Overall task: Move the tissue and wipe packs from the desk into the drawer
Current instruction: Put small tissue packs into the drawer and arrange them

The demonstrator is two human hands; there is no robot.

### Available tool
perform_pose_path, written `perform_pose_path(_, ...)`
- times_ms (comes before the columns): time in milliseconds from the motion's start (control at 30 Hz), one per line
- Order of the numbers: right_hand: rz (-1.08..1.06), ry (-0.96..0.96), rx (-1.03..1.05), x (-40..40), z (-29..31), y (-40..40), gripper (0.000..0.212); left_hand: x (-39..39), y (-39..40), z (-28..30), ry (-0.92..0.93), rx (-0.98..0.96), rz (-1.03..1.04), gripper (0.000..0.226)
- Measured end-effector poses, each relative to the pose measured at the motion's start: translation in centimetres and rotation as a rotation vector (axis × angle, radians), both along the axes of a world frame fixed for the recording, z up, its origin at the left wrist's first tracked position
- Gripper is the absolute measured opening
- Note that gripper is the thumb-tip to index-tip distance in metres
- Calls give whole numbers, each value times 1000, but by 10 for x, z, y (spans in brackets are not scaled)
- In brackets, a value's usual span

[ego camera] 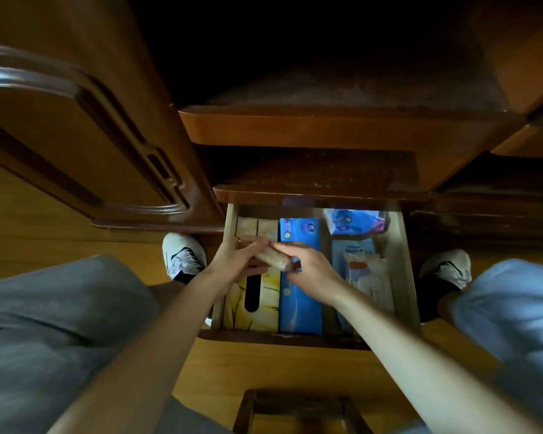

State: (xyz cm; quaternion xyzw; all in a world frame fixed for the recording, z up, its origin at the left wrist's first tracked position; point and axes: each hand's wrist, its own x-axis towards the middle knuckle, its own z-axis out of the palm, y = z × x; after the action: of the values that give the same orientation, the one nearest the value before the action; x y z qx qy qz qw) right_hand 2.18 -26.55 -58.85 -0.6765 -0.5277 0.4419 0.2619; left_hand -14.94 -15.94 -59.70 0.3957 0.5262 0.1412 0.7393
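Note:
The open wooden drawer (405, 277) sits below the desk, between my knees. Both hands hover over its left half and hold one small beige tissue pack (275, 260) between them. My left hand (240, 256) grips its left end and my right hand (311, 267) its right end. Beneath lie a yellow tissue box (254, 305) with a dark slot and a long blue box (298, 308). Two beige packs (257, 227) stand at the back left. A blue wipe pack (355, 220) lies back right, with a pale pack (367, 274) in front of it.
Two desk shelves (342, 126) jut out above the drawer's back. A cabinet door (76, 136) stands to the left. My knees and white shoes (184, 255) flank the drawer on the wooden floor. A wooden stool (295, 411) is near the bottom edge.

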Motion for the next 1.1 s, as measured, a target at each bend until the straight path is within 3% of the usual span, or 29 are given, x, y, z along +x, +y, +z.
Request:
perform_pose_path(67,-54,153,-44,-2,1,4,89,7,8,-3,39,35,35,15)
perform_pose_path(133,-194,222,-75,-1,0,8,97,13,21,-6,147,167,40,22)
perform_pose_path(267,-311,118,-146,13,-8,3,88,21,60,-9,544,724,-196,24)
perform_pose_path(400,-339,173,-194,23,-23,-14,86,29,75,-25,694,923,-446,29)
perform_pose_path(533,-402,164,-217,33,-37,-23,83,28,66,-39,747,1104,-489,33)
perform_pose_path(667,-483,196,-243,42,-45,-29,82,31,55,-37,828,1407,-543,31)
perform_pose_path(800,-520,258,-284,46,-51,-32,84,38,49,-36,1030,1382,-638,23)
perform_pose_path(967,-550,283,-291,46,-53,-31,82,46,48,-41,1065,1403,-727,28)
perform_pose_path(1100,-566,281,-285,46,-51,-31,78,50,50,-48,1228,1397,-1037,35)
